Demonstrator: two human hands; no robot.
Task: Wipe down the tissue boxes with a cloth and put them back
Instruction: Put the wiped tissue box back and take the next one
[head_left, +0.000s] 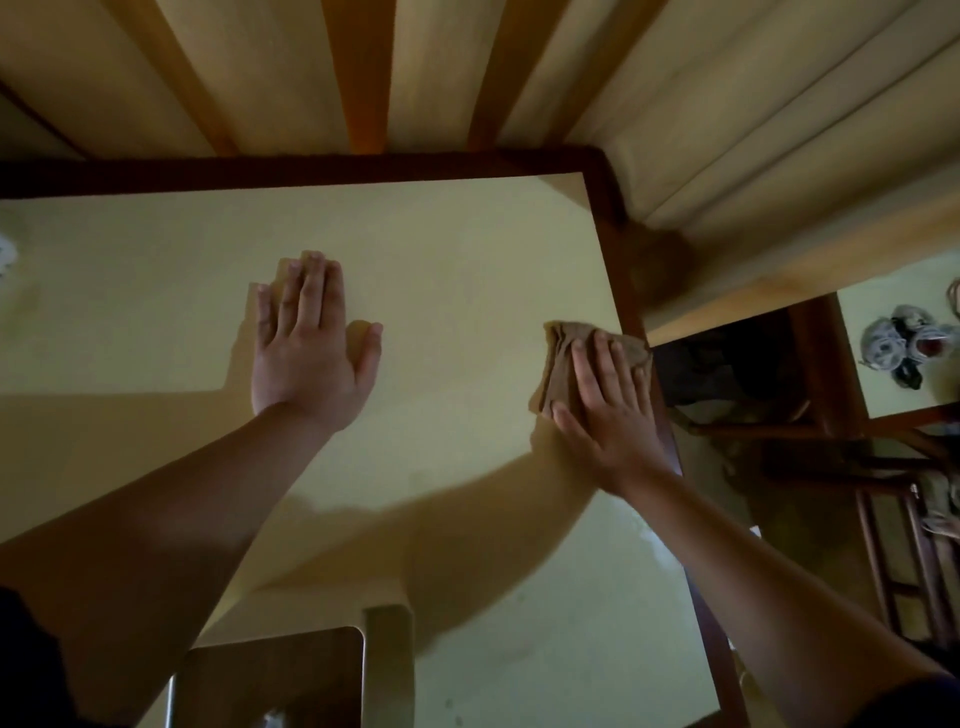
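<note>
Cloth (576, 358) lengthwise away, under flat right hand (610, 410)

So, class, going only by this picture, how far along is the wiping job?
Done: nothing can be confirmed, since no tissue box is clearly in view. In hand: the right hand presses a brown cloth flat on the table near its right edge, while the left hand rests flat on the tabletop. Left: seemingly wiping the boxes and putting them back.
</note>
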